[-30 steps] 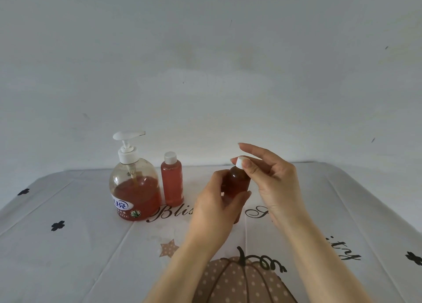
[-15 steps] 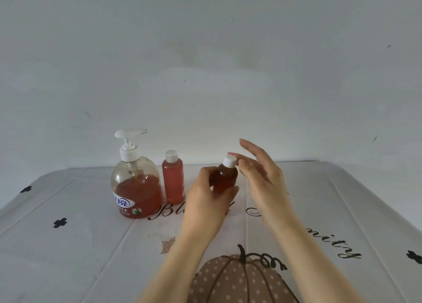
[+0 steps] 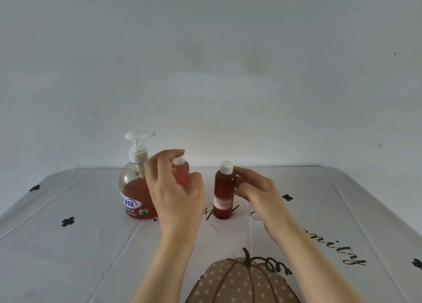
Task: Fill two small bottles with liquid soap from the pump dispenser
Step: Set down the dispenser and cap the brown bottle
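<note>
Curls left grip (image 3: pixel 175 197) round capped pale-red small bottle (image 3: pixel 182 173), upright just beside half-full pump dispenser (image 3: pixel 134 188). Touches dark-red small bottle (image 3: pixel 223 195), capped and upright on desk (image 3: pixel 68 257), with bent fingertips of right grip (image 3: pixel 258 190) at its right shoulder; cannot tell whether pinching.

The darker bottle (image 3: pixel 223 195) now stands on the surface (image 3: pixel 91 245), right hand (image 3: pixel 258 193) holding it, and the left hand (image 3: pixel 175 200) has shifted to grip the paler bottle (image 3: pixel 182 172).

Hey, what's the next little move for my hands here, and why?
Probably draw the right hand off the darker bottle: it stands upright on the table, capped and filled, so needs no steadying. The left hand curves round the lighter bottle, also capped, beside the pump dispenser.
</note>
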Action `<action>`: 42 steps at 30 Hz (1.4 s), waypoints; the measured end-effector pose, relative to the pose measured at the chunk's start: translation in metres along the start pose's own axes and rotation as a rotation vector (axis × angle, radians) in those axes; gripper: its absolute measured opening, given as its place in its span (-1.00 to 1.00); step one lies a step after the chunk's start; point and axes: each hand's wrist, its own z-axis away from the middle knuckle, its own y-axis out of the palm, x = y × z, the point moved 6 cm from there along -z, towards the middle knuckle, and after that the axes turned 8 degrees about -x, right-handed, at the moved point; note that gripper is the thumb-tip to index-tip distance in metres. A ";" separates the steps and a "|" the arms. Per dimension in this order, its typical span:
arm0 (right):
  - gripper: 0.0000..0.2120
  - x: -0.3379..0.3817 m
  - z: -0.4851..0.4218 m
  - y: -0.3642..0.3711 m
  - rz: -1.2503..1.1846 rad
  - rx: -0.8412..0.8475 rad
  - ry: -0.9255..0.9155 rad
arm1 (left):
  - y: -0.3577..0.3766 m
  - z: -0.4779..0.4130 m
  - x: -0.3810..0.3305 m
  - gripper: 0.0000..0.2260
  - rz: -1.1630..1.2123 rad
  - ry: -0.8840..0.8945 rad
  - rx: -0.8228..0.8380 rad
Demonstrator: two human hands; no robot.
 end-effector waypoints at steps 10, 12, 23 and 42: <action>-0.65 -0.018 0.000 0.011 0.270 0.002 -0.025 | 0.025 0.003 0.032 -0.46 -0.336 -0.077 0.325; -0.65 -0.018 0.000 0.012 0.314 -0.021 -0.030 | 0.025 0.003 0.035 -0.45 -0.386 -0.063 0.335; -0.69 -0.015 -0.036 -0.011 0.277 -0.206 0.002 | 0.060 -0.009 0.039 -0.65 0.000 -0.385 0.509; -0.52 -0.038 -0.073 -0.011 0.248 -0.167 0.041 | 0.100 -0.023 0.060 -0.48 -0.035 -0.314 0.702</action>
